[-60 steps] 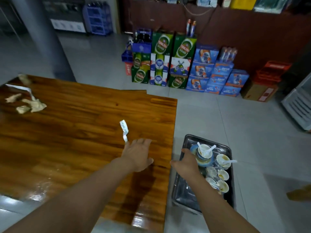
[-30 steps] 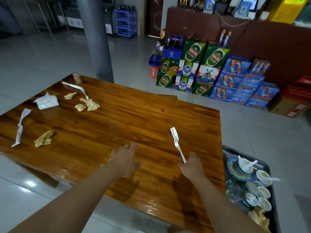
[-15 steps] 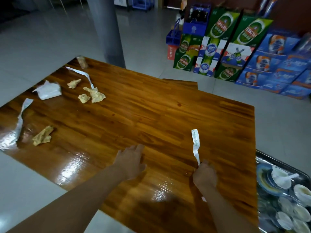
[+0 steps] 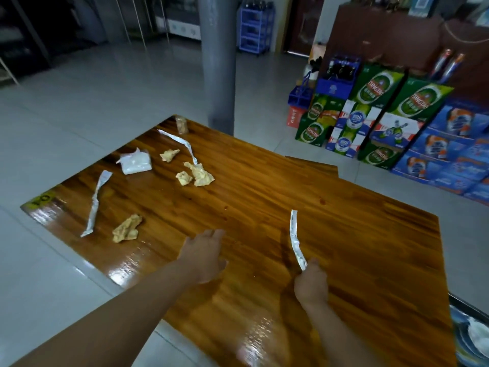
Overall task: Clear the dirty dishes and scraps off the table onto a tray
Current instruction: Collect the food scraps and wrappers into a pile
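Now both arms reach forward over the wooden counter (image 4: 264, 197). Right hand (image 4: 311, 283) is curled into a loose fist at about 5 o'clock, pinching the lower end of a white strip (image 4: 294, 238) that stands up and away from it toward 12. Left hand (image 4: 204, 254) hovers palm-down near the middle at 6 o'clock, fingers relaxed and slightly spread, holding nothing; whether it touches the wood I cannot tell. Scraps lie toward 10 and 11 o'clock: a second strip (image 4: 95, 203), a tan wad (image 4: 126, 229) beside it, a white packet (image 4: 135, 162), three smaller wads (image 4: 197, 172), a third strip (image 4: 182, 143). Tray (image 4: 461, 304) edge shows at 4 o'clock, just beside the counter, with dishes (image 4: 476, 332) in it.
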Demonstrator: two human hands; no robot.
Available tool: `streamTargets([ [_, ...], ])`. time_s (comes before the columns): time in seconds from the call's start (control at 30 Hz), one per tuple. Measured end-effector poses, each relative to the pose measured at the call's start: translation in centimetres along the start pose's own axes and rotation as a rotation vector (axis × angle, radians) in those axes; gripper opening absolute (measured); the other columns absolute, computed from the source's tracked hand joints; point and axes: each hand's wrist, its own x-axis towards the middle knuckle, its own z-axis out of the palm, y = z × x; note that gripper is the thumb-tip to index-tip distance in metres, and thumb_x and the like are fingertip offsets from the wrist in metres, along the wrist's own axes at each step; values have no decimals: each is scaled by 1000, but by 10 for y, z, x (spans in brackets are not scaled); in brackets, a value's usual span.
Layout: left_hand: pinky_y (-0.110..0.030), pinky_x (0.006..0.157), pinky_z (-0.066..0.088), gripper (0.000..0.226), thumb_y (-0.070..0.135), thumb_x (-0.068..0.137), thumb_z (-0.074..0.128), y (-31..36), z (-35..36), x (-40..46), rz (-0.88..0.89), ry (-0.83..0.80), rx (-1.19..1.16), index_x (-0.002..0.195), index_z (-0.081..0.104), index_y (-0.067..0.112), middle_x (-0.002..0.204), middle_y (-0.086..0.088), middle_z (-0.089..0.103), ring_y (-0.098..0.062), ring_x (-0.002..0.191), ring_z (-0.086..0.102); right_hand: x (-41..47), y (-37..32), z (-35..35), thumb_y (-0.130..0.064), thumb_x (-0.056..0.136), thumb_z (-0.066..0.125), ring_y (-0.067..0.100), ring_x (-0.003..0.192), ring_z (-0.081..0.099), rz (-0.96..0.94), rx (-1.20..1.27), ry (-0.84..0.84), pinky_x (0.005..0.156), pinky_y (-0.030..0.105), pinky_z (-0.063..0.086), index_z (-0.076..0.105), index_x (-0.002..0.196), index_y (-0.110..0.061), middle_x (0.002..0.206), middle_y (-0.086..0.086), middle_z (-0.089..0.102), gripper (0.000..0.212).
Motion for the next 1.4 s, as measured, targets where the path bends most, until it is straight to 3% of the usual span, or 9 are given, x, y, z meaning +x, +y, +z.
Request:
streamTargets([
  [0.3, -43, 113, 29, 71, 42, 92, 53, -155, -41, -41, -59, 84, -46, 149, 16, 21, 152, -5, 28, -26, 139, 31, -76, -138, 60, -11, 96, 46, 26, 91, 63, -194, 16, 8, 61, 25, 40, 51, 116, -3, 111, 15, 62, 22],
  [0.4, -43, 111, 33, 69, 41, 91, 55, -205, -48, -55, -93, 99, -70, 147, 19, 21, 149, -5, 34, -26, 135, 37, -94, -178, 83, -17, 97, 46, 19, 78, 59, -247, 22, 11, 59, 24, 43, 54, 114, -5, 102, 9, 63, 22],
  [0.73, -39, 98, 47, 63, 38, 88, 59, -321, -62, -49, -237, 109, -163, 142, 30, 21, 133, -3, 50, -21, 117, 52, -124, -310, 154, -18, 97, 48, 23, 105, 62, -369, 17, -159, 69, 23, 47, 50, 124, -7, 120, 11, 59, 30],
  [1.13, -39, 104, 40, 65, 35, 90, 58, -399, -72, 1, -382, 92, -265, 144, 25, 21, 145, -4, 41, -25, 128, 46, -117, -428, 243, -23, 97, 50, 25, 126, 51, -450, 9, -391, 96, 26, 47, 40, 137, -9, 139, 9, 48, 44],
  [1.4, -43, 107, 39, 65, 32, 90, 57, -460, -74, 51, -316, 28, -316, 146, 26, 20, 146, -5, 40, -26, 132, 41, -98, -472, 320, -24, 92, 59, 24, 115, 59, -314, -16, -432, 83, 24, 51, 49, 128, -6, 127, 9, 58, 42],
])
